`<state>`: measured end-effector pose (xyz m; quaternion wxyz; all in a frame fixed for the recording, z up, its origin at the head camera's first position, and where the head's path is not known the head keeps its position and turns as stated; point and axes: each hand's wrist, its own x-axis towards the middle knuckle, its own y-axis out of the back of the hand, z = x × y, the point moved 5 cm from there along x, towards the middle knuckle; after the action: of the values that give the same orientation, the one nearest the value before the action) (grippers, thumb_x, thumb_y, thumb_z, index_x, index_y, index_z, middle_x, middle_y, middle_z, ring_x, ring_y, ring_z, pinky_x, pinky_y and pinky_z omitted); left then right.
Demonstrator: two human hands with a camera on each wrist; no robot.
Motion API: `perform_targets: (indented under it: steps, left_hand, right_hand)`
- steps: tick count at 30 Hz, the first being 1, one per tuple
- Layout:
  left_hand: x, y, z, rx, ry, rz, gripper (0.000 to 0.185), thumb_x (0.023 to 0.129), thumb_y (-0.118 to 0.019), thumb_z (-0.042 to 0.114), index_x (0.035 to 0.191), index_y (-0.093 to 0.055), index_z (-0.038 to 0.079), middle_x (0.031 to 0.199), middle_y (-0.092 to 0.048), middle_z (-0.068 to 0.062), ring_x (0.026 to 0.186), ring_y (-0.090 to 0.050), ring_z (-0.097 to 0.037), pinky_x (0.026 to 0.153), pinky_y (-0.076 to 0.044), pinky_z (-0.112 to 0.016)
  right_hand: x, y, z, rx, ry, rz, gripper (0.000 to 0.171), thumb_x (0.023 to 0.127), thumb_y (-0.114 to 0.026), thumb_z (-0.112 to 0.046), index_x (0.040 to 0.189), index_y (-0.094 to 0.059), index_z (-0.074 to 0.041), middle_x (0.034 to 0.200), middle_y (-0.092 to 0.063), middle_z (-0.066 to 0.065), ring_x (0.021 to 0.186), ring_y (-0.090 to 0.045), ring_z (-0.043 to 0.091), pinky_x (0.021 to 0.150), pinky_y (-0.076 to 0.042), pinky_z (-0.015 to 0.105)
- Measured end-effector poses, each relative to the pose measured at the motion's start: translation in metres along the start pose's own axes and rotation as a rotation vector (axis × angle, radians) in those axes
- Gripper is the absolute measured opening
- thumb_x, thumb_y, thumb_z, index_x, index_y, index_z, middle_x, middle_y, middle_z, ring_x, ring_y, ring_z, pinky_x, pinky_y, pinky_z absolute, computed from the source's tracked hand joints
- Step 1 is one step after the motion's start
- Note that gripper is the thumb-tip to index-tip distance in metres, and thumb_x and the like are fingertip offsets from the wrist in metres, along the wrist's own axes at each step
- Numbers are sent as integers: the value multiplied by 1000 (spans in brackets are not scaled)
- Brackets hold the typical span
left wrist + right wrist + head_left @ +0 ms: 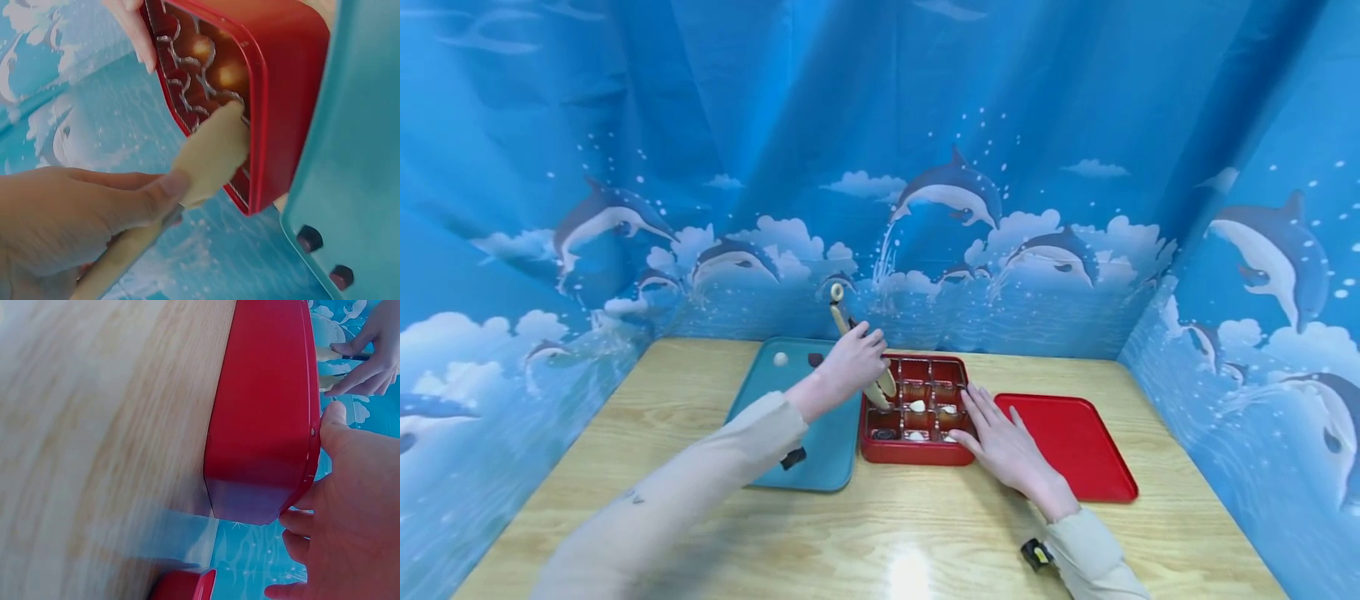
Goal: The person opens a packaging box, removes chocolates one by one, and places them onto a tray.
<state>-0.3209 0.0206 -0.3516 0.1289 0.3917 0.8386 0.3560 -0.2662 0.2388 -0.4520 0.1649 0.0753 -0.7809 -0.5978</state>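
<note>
On wooden table (625, 467), red box (910, 454) amid dolphin-print curtains (775, 167)

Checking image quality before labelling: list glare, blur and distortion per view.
Head view: wide-angle bending of the backdrop, a glare patch on the table near its front edge. Left wrist view: sharp on the tongs, tinted blue. Right wrist view: table wood smeared by blur, red box wall fairly crisp.
</note>
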Motion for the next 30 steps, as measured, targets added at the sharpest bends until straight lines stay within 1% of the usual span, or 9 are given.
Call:
perform_targets:
  steps: [3, 7, 11, 14, 17, 22, 25, 28, 30]
  left_hand:
    - [7, 2, 7, 5, -15, -70, 14, 99, -67, 26, 103, -80, 30, 120, -69, 7, 113, -53, -16, 101, -36, -36]
    - [13, 4, 15, -4, -3, -138, 14, 99, -67, 24, 97, -81, 27, 117, -70, 8, 114, -53, -16, 104, -34, -37]
    - [17, 3, 21, -11, 13, -179, 16, 101, -65, 24, 101, -81, 28, 115, -71, 9, 112, -53, -16, 102, -33, -37]
    - [18, -1, 24, -22, 18, -182, 16, 100, -65, 24, 103, -80, 29, 115, -70, 9, 113, -53, -16, 102, -34, -38]
    - [17, -4, 24, -38, 26, -140, 15, 99, -67, 23, 100, -81, 27, 112, -71, 8, 110, -54, -17, 101, -35, -38]
    - [4, -7, 19, -57, 46, -24, 12, 97, -70, 24, 91, -81, 26, 105, -72, 6, 103, -55, -19, 97, -38, -38]
    - [-5, -9, 15, -75, 66, 41, 8, 95, -73, 27, 97, -81, 27, 105, -72, 5, 102, -55, -20, 94, -39, -39]
    - [-15, -14, 10, -110, 91, 108, 13, 93, -75, 28, 106, -79, 27, 107, -72, 3, 102, -56, -22, 91, -40, -40]
    - [-21, -17, 7, -143, 111, 173, 16, 93, -74, 26, 109, -78, 25, 107, -71, 1, 101, -56, -24, 89, -41, -41]
  right_hand:
    - [1, -2, 2, -4, 13, 8, 80, 102, -48, -57, 158, -32, -3, 165, -26, 16, 151, -25, 40, 115, -21, 69]
    - [0, -2, 3, 1, 9, 4, 82, 101, -47, -59, 159, -30, -4, 166, -25, 15, 152, -23, 39, 115, -21, 69]
    - [-1, 2, 0, 11, 3, 6, 81, 102, -47, -59, 158, -31, -3, 166, -25, 16, 152, -22, 39, 115, -20, 69]
    - [-2, 5, -3, 17, 8, 13, 80, 102, -47, -58, 157, -33, -1, 164, -27, 18, 151, -23, 40, 114, -20, 70]
    - [-1, 4, -3, 16, 2, 2, 80, 102, -47, -57, 158, -31, -2, 165, -26, 17, 152, -22, 39, 115, -20, 69]
    - [0, 0, -3, 6, -10, -20, 80, 102, -48, -57, 159, -29, -4, 166, -24, 16, 152, -21, 39, 116, -19, 68]
    - [0, 2, -5, 10, -15, -19, 80, 101, -50, -56, 159, -30, -3, 166, -24, 17, 152, -22, 39, 116, -19, 69]
    - [-1, 5, -6, 10, -24, -24, 79, 102, -50, -55, 159, -30, -3, 166, -24, 16, 153, -20, 38, 116, -18, 68]
    - [-2, 5, -5, 5, -31, -29, 79, 102, -49, -55, 159, -29, -5, 167, -23, 15, 153, -19, 38, 117, -18, 67]
